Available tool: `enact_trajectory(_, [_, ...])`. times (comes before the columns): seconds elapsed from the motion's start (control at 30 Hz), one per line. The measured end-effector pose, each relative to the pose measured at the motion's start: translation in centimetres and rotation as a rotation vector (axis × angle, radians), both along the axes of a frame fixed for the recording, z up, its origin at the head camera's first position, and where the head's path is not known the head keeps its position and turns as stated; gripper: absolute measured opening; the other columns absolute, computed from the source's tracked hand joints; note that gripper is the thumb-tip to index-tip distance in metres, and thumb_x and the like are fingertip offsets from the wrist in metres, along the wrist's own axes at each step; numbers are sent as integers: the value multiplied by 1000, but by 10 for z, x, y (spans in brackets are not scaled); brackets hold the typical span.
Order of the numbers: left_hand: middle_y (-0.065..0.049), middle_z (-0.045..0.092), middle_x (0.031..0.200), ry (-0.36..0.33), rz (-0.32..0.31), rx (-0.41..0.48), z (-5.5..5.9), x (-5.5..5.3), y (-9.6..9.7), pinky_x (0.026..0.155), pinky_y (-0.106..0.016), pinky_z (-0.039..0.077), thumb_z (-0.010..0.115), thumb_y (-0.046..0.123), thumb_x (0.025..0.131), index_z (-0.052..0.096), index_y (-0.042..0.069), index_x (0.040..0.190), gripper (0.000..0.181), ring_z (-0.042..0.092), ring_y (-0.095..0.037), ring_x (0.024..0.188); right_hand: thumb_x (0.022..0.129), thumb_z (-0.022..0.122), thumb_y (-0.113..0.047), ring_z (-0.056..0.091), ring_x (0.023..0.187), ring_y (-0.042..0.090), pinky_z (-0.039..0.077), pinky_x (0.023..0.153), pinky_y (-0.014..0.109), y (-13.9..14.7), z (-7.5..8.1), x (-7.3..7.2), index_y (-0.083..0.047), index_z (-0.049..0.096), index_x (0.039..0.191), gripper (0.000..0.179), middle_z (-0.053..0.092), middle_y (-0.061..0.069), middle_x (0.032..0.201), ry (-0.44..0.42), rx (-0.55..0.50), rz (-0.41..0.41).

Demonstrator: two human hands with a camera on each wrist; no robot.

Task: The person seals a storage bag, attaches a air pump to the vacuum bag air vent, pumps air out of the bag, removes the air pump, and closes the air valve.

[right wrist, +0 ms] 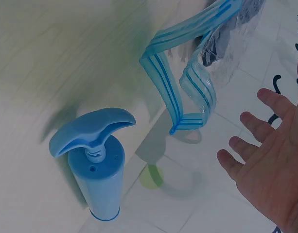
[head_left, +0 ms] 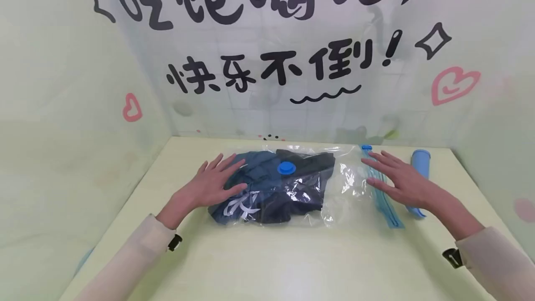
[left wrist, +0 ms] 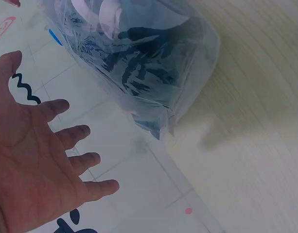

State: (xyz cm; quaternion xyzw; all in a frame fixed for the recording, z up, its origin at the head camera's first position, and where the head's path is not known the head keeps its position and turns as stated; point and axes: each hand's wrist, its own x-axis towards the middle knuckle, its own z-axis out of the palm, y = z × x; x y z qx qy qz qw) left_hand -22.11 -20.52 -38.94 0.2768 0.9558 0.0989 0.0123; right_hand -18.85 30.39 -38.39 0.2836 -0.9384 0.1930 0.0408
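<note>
Pale sleeves [head_left: 125, 259] come nearest the camera, leading to two bare hands whose fingers are straight and spread, gripping nothing. Between them a clear vacuum storage bag [head_left: 347, 180] lies on the table [head_left: 292, 264], its far end below the left hand [head_left: 219, 178] and its blue zip strip [head_left: 388, 208] by the fingertips of the right hand [head_left: 399, 178]. Contact is hard to judge from the head view, though both wrist views suggest the palms hang apart from the plastic. Inside, nearer the left hand, sit dark folded clothes [head_left: 309, 199], with a round blue valve cap [head_left: 286, 167] over them, between the hands. Just past the right wrist, partly hidden by it, lies a blue hand pump [head_left: 421, 161], its T-shaped handle [right wrist: 93, 128] clear in the right wrist view. That view also shows the bag's mouth gaping, so any air forced out could leak back through it, and cloth drifting toward the right hand could snag in the strip. A careless sweep of the right forearm might roll the round pump aside.
</note>
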Motion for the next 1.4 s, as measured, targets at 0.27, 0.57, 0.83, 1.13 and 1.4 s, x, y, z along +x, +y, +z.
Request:
enact_trajectory(0.27, [-20,30,161,-23,-18,59,6,-3,5,109,-73,17,52,58,101,39,10,158,76,19,-49,147,104,61,-28,29,140,52,27,106,71,7,5,-11,0,47,149,55,41,29,150,-67,-63,-73])
enact_trajectory(0.57, [-14,65,127,-53,-145,19,26,-41,102,96,-46,49,62,30,103,61,1,135,43,62,-30,114,109,49,-18,57,114,53,51,90,57,32,16,-49,20,51,130,44,58,38,124,-388,-214,-284])
enact_trajectory(0.83, [-3,68,115,11,-19,-22,9,-80,227,78,-38,53,55,31,103,65,12,122,29,64,-22,99,112,39,-26,44,128,54,43,104,54,35,22,-92,26,20,145,64,35,45,141,-845,-348,-376])
enact_trajectory(1.13, [-2,64,120,117,167,-214,-19,-82,299,92,-44,44,49,45,105,63,19,131,39,57,-24,110,112,35,-24,25,143,50,29,114,51,21,-11,-115,19,5,152,66,17,42,154,-949,-611,-455])
enact_trajectory(1.4, [-1,61,126,110,128,-164,-5,-75,328,94,-41,44,47,48,105,59,21,136,43,56,-23,115,112,40,-29,52,107,18,46,97,35,17,-14,-111,18,30,149,60,48,22,133,-757,-731,-426])
